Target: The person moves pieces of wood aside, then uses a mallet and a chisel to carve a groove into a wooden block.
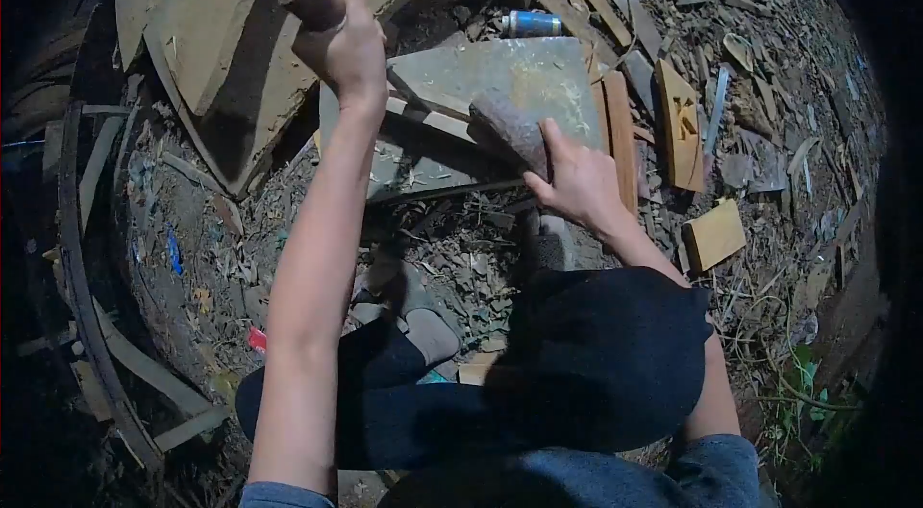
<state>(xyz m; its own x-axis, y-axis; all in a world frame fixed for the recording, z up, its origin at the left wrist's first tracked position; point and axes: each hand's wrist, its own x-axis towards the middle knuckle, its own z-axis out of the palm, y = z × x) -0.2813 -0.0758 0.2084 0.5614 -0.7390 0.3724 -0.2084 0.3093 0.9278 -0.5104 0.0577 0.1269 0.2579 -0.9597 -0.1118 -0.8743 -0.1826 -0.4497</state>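
Note:
My left hand is raised at the upper left, fingers closed round a thick, dark brown round handle with its blunt end sticking out. The rest of that tool is hidden by the hand. My right hand grips one end of a rough, grey-brown club-like block, thumb along its side. Below both hands is a worn grey board with pale shavings on it. A narrow wooden strip lies across the board, partly covered by the block.
Large, thick wooden panels lean at the upper left. A blue can lies behind the board. Wood offcuts, a yellowish block and debris cover the ground at right. My shoe is below; a curved dark rim runs along the left.

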